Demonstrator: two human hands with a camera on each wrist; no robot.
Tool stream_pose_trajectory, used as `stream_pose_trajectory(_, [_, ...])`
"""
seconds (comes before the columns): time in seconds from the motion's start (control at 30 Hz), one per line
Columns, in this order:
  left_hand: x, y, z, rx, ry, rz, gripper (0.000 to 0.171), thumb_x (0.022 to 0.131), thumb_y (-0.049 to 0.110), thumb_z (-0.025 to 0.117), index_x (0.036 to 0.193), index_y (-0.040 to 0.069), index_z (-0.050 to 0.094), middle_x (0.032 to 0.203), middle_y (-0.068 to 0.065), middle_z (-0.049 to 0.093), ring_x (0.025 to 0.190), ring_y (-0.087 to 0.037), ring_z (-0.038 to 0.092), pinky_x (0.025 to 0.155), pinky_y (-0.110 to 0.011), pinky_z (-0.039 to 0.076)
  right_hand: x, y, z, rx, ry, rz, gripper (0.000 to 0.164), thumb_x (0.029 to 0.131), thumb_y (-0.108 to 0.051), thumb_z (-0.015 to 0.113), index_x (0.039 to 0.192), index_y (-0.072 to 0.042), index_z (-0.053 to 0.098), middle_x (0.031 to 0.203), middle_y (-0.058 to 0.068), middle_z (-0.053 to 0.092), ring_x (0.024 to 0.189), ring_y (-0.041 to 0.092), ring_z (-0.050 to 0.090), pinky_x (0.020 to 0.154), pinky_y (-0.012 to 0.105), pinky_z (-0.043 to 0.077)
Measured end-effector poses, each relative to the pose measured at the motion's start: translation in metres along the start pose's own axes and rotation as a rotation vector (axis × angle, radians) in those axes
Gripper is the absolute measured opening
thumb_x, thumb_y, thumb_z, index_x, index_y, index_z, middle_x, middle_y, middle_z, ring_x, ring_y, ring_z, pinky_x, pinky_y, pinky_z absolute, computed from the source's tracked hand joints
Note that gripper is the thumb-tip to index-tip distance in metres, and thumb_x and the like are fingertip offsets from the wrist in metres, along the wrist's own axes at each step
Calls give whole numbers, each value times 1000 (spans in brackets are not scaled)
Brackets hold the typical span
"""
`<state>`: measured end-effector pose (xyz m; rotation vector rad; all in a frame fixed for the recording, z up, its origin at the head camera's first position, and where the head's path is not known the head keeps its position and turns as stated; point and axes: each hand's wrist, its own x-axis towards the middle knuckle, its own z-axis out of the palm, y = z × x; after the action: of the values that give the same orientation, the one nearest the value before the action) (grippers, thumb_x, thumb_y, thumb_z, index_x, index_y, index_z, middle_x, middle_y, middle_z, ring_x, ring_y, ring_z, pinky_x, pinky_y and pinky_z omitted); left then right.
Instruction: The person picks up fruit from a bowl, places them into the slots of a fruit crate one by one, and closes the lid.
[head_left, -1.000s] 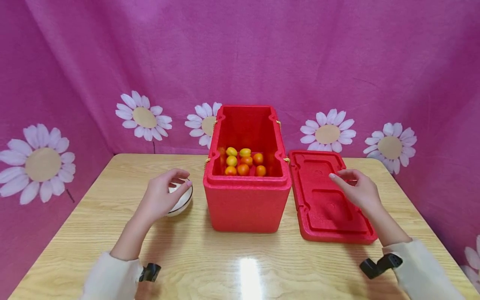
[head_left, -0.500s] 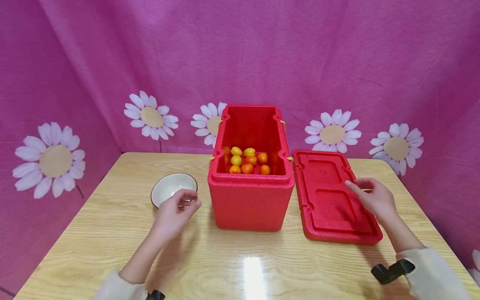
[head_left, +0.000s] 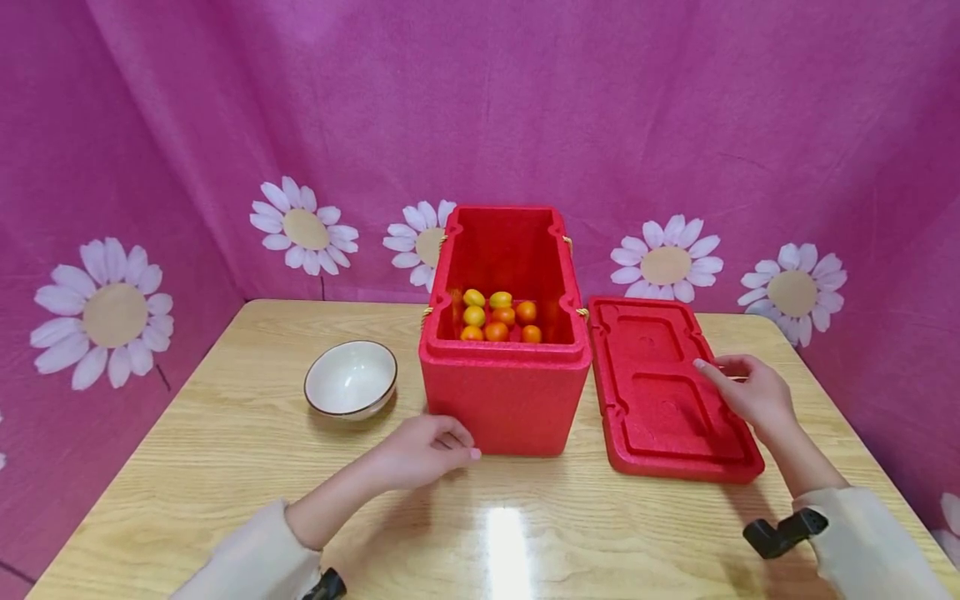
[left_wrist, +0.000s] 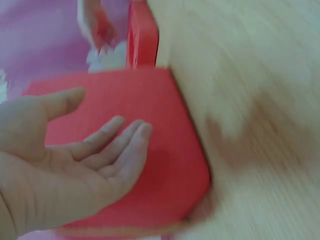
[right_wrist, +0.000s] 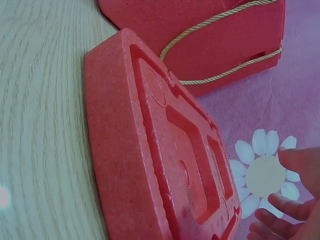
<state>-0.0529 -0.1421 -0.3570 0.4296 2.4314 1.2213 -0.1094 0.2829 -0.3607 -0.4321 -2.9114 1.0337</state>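
Note:
A red foam box (head_left: 498, 408) stands in the middle of the table, its top uncovered. Inside lie several small orange and yellow cherry tomatoes (head_left: 497, 332). My left hand (head_left: 427, 452) is in front of the box's near face, fingers loosely bent and holding nothing; the left wrist view shows its palm and fingers (left_wrist: 115, 150) spread before the red wall. Over the red lid (head_left: 667, 408), which lies on the table to the right with its recessed side up, hovers my right hand (head_left: 753, 396). Its relaxed fingers (right_wrist: 280, 225) hold nothing in the right wrist view.
A white bowl (head_left: 351, 377) with a dark rim sits left of the box. Yellow cord (right_wrist: 220, 20) runs along the box's side. Behind the wooden table (head_left: 247, 433) hangs a magenta curtain (head_left: 480, 100) printed with daisies.
My left hand has moved right and toward me, from over the bowl to the front of the box. The bowl is now fully visible. My right hand has barely shifted over the lid.

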Motion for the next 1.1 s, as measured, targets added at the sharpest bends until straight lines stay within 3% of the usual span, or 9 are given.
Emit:
stream_pose_trajectory(0.1, [9,14,16,-27,-110,32,31,87,27,68,108,3,66,99,-4,68,89,-13,63,79,-24,52,1,3,1,-10,-6,-2,70,94,-50,51,135,7,42,130,32,48,108,43,53,69,30,58])
stream_pose_trajectory(0.2, [21,30,36,-48,-174,52,37,88,26,67,116,2,64,111,-8,69,101,-19,66,87,-26,53,3,5,1,-14,-14,3,71,94,-50,50,135,7,41,131,33,47,108,43,53,69,30,58])
stream_pose_trajectory(0.3, [36,48,59,-68,-193,48,43,88,28,67,123,3,61,123,-12,66,112,-23,64,92,-28,52,4,7,1,-18,-18,8,72,94,-50,50,136,8,40,132,33,46,105,42,54,66,26,56])
stream_pose_trajectory(0.4, [53,66,83,-100,-177,3,49,88,32,67,129,7,57,132,-10,60,119,-23,60,95,-30,51,5,7,1,-16,-21,17,74,94,-51,50,137,8,39,133,34,44,103,40,54,64,23,54])
stream_pose_trajectory(0.53, [76,92,112,-156,-84,-101,53,86,35,68,132,12,55,133,-4,58,116,-20,58,94,-34,51,7,8,0,-20,-14,20,73,94,-50,51,137,9,38,133,34,43,101,39,55,63,23,54])
stream_pose_trajectory(0.63, [93,110,131,-196,50,-215,54,82,34,72,129,12,55,125,-4,58,109,-20,57,92,-37,51,9,8,0,-25,-8,24,73,94,-49,51,137,9,39,133,34,44,102,40,55,64,25,55])
stream_pose_trajectory(0.77, [112,125,151,-238,233,-330,53,77,31,74,119,7,52,116,-6,51,113,-24,51,96,-38,47,13,10,-2,-24,-11,41,74,94,-51,49,138,8,38,135,34,43,107,43,52,64,22,54])
stream_pose_trajectory(0.87, [125,129,156,-277,339,-342,49,75,25,72,113,6,49,116,-8,46,118,-27,44,101,-39,41,17,12,-4,-32,-16,49,76,94,-52,48,139,8,38,138,34,42,111,44,51,62,19,52])
stream_pose_trajectory(1.1, [151,133,151,-445,489,-416,81,70,15,71,141,4,33,139,-12,35,133,-30,31,113,-47,35,23,16,-11,-37,-58,74,83,94,-56,44,142,11,31,141,36,37,117,47,48,75,30,58])
